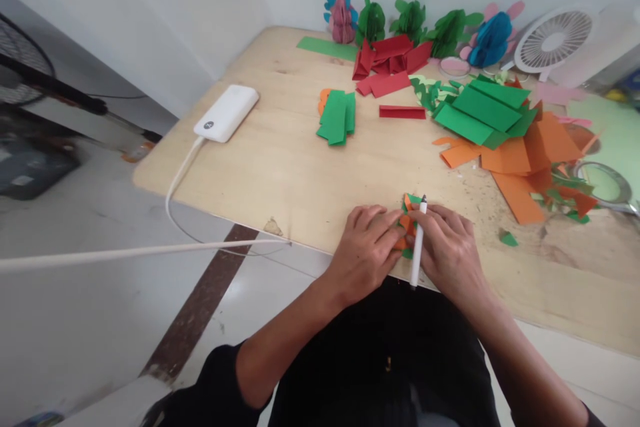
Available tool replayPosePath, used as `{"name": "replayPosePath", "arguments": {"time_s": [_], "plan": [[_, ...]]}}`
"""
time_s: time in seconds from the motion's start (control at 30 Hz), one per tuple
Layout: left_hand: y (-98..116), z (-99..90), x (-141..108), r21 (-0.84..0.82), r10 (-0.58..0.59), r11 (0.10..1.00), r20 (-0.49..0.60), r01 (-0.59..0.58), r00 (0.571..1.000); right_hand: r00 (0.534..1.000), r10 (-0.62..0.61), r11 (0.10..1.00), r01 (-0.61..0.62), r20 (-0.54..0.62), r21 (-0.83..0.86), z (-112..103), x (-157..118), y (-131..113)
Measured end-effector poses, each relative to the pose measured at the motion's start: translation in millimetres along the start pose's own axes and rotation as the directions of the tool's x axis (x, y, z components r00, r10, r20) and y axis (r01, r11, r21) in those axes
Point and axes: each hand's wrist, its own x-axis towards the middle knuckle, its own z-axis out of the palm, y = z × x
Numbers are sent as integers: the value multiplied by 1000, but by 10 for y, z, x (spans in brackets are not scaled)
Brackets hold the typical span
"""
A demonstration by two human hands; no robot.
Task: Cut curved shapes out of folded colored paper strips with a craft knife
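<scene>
At the table's front edge, my left hand [367, 243] curls its fingers over a small orange paper piece [406, 221], pressing it down on green paper [414, 199]. My right hand [447, 240] is closed with a white pen [418, 247] between its fingers, dark tip pointing away from me. The right fingertips also touch the orange piece, and both hands hide much of the paper. Farther off lies a stack of green paper pieces [339, 118] with an orange cut-out [323, 100] under its left side.
Folded red papers [393, 57], green strips [487, 107] and orange sheets [540, 147] pile up at the back right. Several paper figures [411, 19] line the wall beside a white fan [554, 40]. Scissors [607, 183] lie far right. A white power bank [227, 113] trails a cable.
</scene>
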Motion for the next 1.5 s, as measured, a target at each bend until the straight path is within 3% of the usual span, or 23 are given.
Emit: {"name": "replayPosePath", "arguments": {"time_s": [0.3,1.0,1.5], "plan": [[-66,34,-34,112,131,985,-8,-129,991,1000,-6,1000,6,-7,-7,-5,11,-18],[-91,80,-71,160,151,977,-45,-142,987,1000,2,1000,-2,-9,-5,9,-2,-15],[-90,65,-62,153,136,979,5,-135,991,1000,11,1000,-11,-26,-16,-5,-9,-19]]}}
